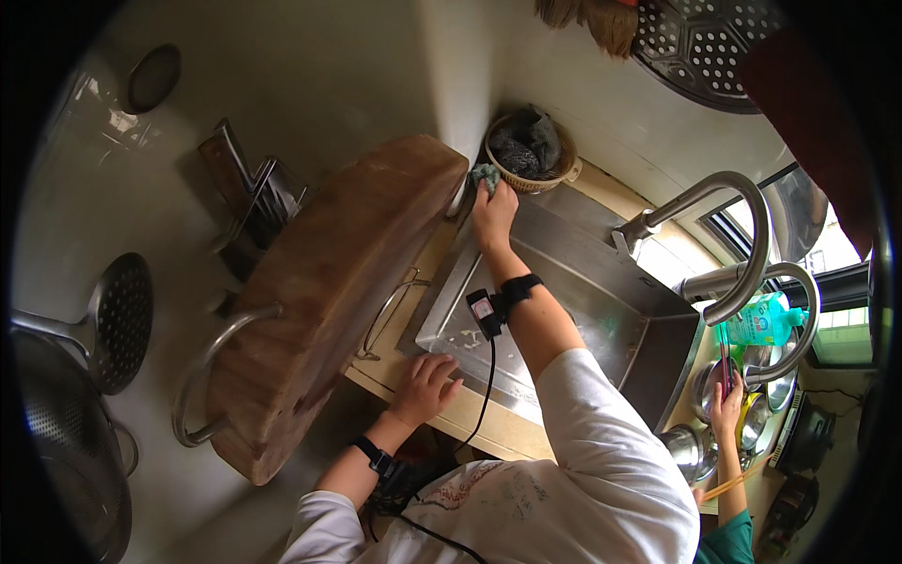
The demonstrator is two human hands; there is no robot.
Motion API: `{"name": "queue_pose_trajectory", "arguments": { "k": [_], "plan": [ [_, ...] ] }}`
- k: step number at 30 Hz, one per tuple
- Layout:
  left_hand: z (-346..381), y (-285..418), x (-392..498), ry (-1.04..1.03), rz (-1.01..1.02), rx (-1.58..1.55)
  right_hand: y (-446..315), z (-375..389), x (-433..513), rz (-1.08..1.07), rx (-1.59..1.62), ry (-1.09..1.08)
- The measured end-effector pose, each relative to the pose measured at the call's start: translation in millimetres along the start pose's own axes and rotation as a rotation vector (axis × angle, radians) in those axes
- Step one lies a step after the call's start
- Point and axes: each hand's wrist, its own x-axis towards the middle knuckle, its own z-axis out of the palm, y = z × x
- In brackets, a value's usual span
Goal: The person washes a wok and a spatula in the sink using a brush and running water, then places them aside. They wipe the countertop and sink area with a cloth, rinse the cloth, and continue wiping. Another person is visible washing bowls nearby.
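Note:
My right hand (495, 215) reaches across the stainless steel sink (599, 317) to its far corner and grips a small grey-green cloth or scrubbing pad (485, 176). The pad is beside a woven-look basket (525, 187) that holds dark mesh scouring material (525, 148). My left hand (425, 388) rests with its fingers apart at the sink's near left corner, on the counter edge, and holds nothing. Small scraps lie on the sink's bottom. A thick round wooden chopping board (331, 296) with metal handles stands on edge to the left of the sink.
Two curved faucets (747, 204) rise at the sink's right. Beyond them are a green detergent bottle (768, 319) and metal bowls (680, 451). A co-worker's hand (726, 409) holds chopsticks there. A knife rack (261, 204), a skimmer (121, 321) and a strainer (63, 437) are at the left.

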Motion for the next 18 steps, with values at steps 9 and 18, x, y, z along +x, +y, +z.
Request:
{"name": "queue_pose_trajectory", "arguments": {
  "k": [9, 18],
  "plan": [
    [-2, -3, 1, -0.010, 0.029, -0.015, 17, 14, 8, 0.085, -0.333, 0.101],
    [4, -3, -1, 0.024, 0.012, -0.036, 10, -10, -20, -0.282, -0.266, -0.210]
  ]
}}
